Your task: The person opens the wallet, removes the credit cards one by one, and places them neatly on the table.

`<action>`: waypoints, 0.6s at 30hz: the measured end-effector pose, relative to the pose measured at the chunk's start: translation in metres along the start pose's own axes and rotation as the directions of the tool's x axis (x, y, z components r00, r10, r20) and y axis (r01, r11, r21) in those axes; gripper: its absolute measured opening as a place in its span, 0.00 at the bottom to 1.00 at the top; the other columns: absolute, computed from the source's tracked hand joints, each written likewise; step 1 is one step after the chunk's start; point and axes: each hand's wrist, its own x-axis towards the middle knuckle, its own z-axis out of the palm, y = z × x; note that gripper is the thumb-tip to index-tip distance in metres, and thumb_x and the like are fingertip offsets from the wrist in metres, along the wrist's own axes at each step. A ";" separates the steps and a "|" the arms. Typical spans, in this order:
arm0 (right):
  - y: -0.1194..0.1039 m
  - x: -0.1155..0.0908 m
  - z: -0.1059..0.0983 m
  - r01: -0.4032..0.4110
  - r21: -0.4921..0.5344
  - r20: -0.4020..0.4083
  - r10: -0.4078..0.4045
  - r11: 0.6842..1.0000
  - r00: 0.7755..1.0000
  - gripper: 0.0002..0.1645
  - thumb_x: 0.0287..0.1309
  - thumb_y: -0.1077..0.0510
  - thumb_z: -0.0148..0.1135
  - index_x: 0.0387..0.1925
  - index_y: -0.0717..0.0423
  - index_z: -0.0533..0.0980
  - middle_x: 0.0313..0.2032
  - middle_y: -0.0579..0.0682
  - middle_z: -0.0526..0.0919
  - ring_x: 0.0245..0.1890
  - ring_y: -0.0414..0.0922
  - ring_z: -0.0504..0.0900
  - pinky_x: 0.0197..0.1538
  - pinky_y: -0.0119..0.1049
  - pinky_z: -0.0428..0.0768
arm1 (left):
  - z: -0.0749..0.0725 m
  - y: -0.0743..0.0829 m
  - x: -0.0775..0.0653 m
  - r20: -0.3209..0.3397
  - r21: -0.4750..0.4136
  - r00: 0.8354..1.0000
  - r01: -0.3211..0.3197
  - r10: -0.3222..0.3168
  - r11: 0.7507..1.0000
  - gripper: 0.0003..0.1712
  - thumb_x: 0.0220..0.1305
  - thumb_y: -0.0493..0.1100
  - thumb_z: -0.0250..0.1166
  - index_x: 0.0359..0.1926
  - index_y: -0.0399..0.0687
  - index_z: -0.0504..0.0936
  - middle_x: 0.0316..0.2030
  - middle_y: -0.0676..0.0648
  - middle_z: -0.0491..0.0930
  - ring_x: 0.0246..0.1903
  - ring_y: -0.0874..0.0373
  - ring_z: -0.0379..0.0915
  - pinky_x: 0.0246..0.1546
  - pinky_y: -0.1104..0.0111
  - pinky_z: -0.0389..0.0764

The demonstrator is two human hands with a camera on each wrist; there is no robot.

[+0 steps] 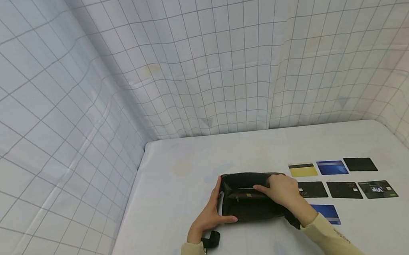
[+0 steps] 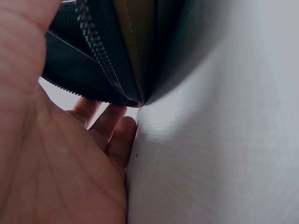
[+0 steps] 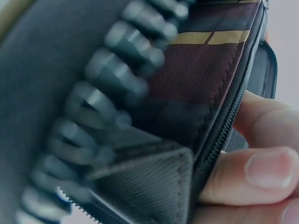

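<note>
A black zip-around wallet (image 1: 256,211) lies spread open on the white table. My left hand (image 1: 209,216) holds its left end, with the thumb along the front edge and the fingers at the back corner. In the left wrist view, the zipper (image 2: 96,44) runs past the palm, and fingertips (image 2: 122,135) show beyond the wallet's corner. My right hand (image 1: 283,189) grips the wallet's right part. Fingers (image 3: 261,177) in the right wrist view close on a zipped edge beside the dark red lining (image 3: 201,70) with tan strips.
To the right lie several cards in rows: a yellow card (image 1: 303,170) with a black stripe, a blue card (image 1: 332,168), a black card (image 1: 360,164) and black VIP cards (image 1: 378,189). Another blue card (image 1: 326,213) is partly behind my right forearm. White gridded curtains (image 1: 203,63) surround the table.
</note>
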 end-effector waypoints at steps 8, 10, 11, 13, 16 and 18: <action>-0.001 -0.001 0.001 0.015 -0.005 -0.027 -0.015 1.000 1.000 0.35 0.56 0.34 0.61 0.03 0.46 0.67 0.05 0.39 0.59 0.10 0.40 0.62 0.15 0.31 0.53 | 0.000 0.002 -0.001 -0.002 -0.002 1.000 0.001 -0.001 1.000 0.73 0.47 0.50 0.78 0.74 0.69 0.27 0.73 0.54 0.30 0.70 0.49 0.39 0.64 0.47 0.52; -0.001 -0.001 0.002 0.023 -0.010 -0.038 -0.023 1.000 0.999 0.34 0.56 0.34 0.61 0.03 0.45 0.67 0.05 0.39 0.59 0.10 0.40 0.62 0.14 0.31 0.53 | 0.000 0.002 -0.001 -0.003 0.000 1.000 0.002 -0.002 1.000 0.73 0.47 0.50 0.78 0.74 0.69 0.27 0.73 0.54 0.30 0.70 0.48 0.40 0.63 0.46 0.52; -0.001 -0.001 0.002 0.028 -0.013 -0.045 -0.029 1.000 0.999 0.33 0.56 0.35 0.61 0.03 0.45 0.67 0.05 0.39 0.59 0.09 0.39 0.62 0.14 0.31 0.53 | 0.000 0.001 -0.001 -0.004 0.001 1.000 0.001 -0.001 1.000 0.73 0.47 0.50 0.78 0.74 0.69 0.27 0.73 0.54 0.30 0.70 0.48 0.40 0.63 0.46 0.52; -0.001 0.000 0.003 0.041 -0.022 -0.065 -0.042 0.999 0.997 0.33 0.56 0.35 0.61 0.04 0.44 0.68 0.04 0.38 0.59 0.09 0.39 0.63 0.14 0.31 0.53 | 0.001 0.001 -0.001 -0.003 0.001 1.000 0.004 -0.004 1.000 0.72 0.47 0.50 0.77 0.74 0.69 0.27 0.73 0.54 0.29 0.70 0.48 0.40 0.63 0.46 0.52; -0.001 -0.001 0.004 0.056 -0.033 -0.090 -0.059 0.998 0.994 0.33 0.56 0.35 0.61 0.04 0.45 0.67 0.04 0.38 0.58 0.08 0.39 0.62 0.13 0.31 0.53 | 0.001 0.001 -0.001 -0.005 -0.001 1.000 0.001 -0.001 1.000 0.72 0.47 0.49 0.78 0.74 0.69 0.27 0.73 0.54 0.30 0.70 0.49 0.39 0.64 0.47 0.52; -0.001 -0.001 0.003 0.060 -0.038 -0.097 -0.064 0.997 0.993 0.33 0.57 0.35 0.61 0.04 0.45 0.67 0.04 0.38 0.58 0.08 0.39 0.62 0.13 0.31 0.53 | 0.001 0.001 0.000 -0.006 -0.005 1.000 0.000 0.000 1.000 0.73 0.47 0.49 0.78 0.74 0.69 0.27 0.73 0.55 0.30 0.70 0.50 0.38 0.64 0.48 0.51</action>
